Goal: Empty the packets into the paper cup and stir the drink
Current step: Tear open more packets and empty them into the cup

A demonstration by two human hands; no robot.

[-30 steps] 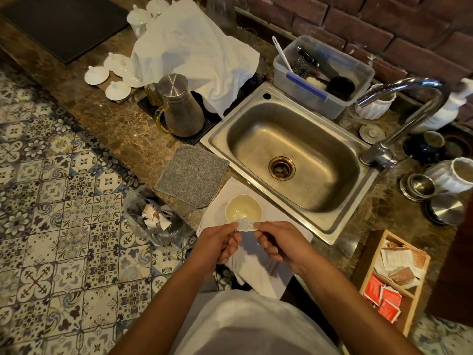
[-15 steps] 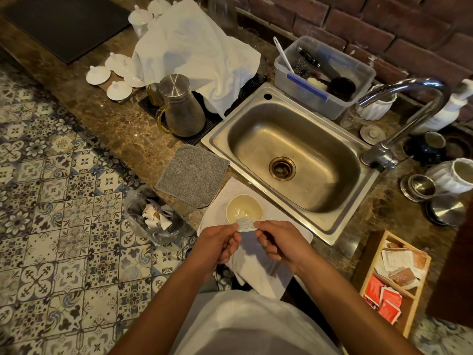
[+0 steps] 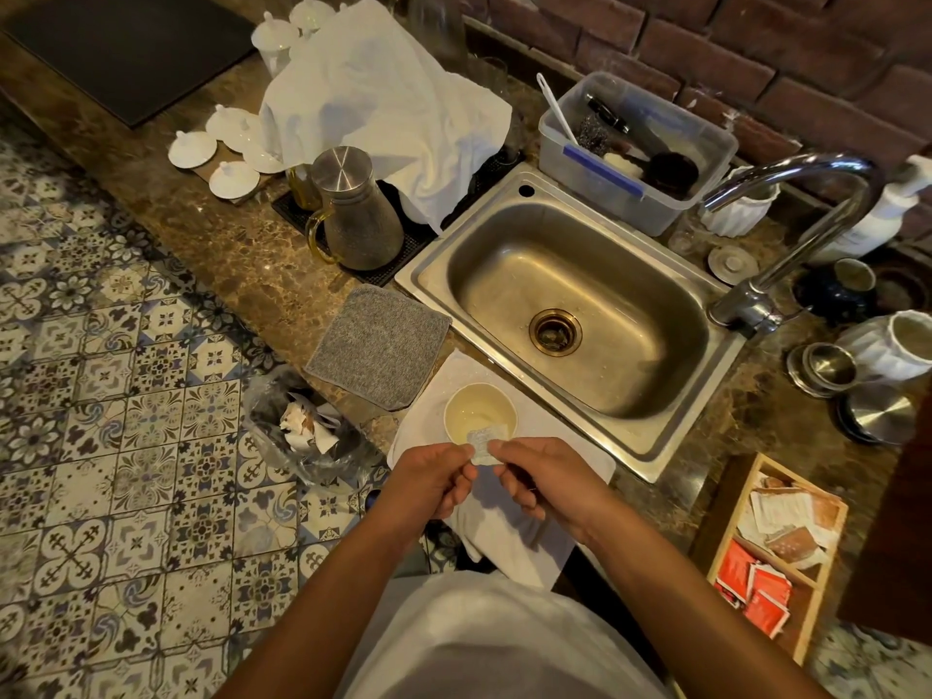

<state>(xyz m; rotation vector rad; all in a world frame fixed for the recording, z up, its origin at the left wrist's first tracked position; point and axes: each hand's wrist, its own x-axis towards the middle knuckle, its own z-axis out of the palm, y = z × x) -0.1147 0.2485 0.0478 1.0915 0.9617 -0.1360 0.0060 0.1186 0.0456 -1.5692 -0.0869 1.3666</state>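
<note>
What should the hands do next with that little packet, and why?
Probably tear it open. Both hands, left hand and right hand, pinch the small packet by its ends right over the paper cup, so whatever spills should drop in.

Bare forearms; a white garment (image 3: pixel 484 643) covers the torso.
</note>
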